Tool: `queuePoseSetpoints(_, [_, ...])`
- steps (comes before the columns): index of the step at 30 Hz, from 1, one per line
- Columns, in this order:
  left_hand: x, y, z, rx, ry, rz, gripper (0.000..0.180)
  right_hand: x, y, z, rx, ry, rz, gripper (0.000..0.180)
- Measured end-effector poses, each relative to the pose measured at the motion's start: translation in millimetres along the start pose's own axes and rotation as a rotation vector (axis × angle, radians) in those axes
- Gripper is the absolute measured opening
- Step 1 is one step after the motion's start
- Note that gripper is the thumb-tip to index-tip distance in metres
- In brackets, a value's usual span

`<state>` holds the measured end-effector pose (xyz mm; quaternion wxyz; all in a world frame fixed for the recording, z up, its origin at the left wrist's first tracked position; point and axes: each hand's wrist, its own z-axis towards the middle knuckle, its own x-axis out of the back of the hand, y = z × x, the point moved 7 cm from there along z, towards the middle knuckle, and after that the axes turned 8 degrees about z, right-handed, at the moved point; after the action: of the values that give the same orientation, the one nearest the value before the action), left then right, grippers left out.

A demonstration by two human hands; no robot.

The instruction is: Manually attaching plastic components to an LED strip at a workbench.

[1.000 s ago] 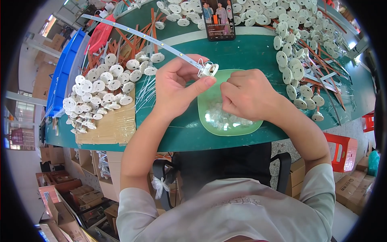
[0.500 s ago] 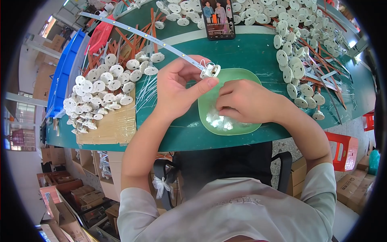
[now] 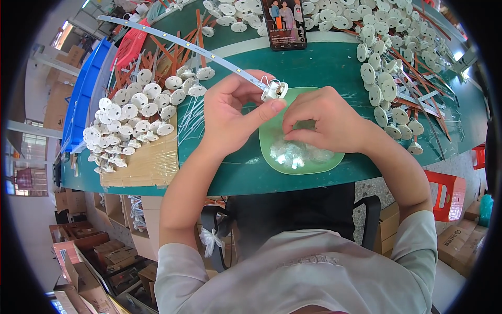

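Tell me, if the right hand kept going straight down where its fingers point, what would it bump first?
Probably the small clear pieces piled in the green dish; the right hand hovers just above them, though depth is hard to judge.

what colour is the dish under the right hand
Light green dish, seen best in the head view, beneath the right hand.

A phone (image 3: 284,23) stands behind heaps of white discs (image 3: 130,118).

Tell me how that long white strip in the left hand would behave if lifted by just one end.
The strip is long, thin and flat, and it already bows along its span, so it would probably sag and sway. It looks light, since the left hand holds its end piece with only thumb and fingertips. Its far end would likely drag across the green table.
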<state>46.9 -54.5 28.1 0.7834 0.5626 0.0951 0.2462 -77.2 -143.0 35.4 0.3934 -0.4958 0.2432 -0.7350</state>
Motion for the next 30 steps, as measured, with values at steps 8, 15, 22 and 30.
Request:
queuePoseSetpoints(8, [-2.9, 3.0, -0.3, -0.006, -0.018, -0.04, 0.042, 18.2, 10.6, -2.6, -0.226, 0.208, 0.222, 0.006])
queuePoseSetpoints(15, [-3.7, 3.3, -0.2, 0.008, -0.035, -0.06, 0.041, 27.8, 14.6, -7.4, -0.263, 0.39, 0.289, 0.007])
queuePoseSetpoints(22, [-6.8, 2.6, -1.6, 0.005, -0.115, -0.116, 0.041, 37.2, 11.9, -11.1, -0.176, 0.545, 0.245, 0.011])
queuePoseSetpoints(30, [-14.5, 4.3, -2.1, -0.075, -0.184, -0.038, 0.042, 37.5, 9.5, -10.6, -0.172, 0.527, 0.222, 0.012])
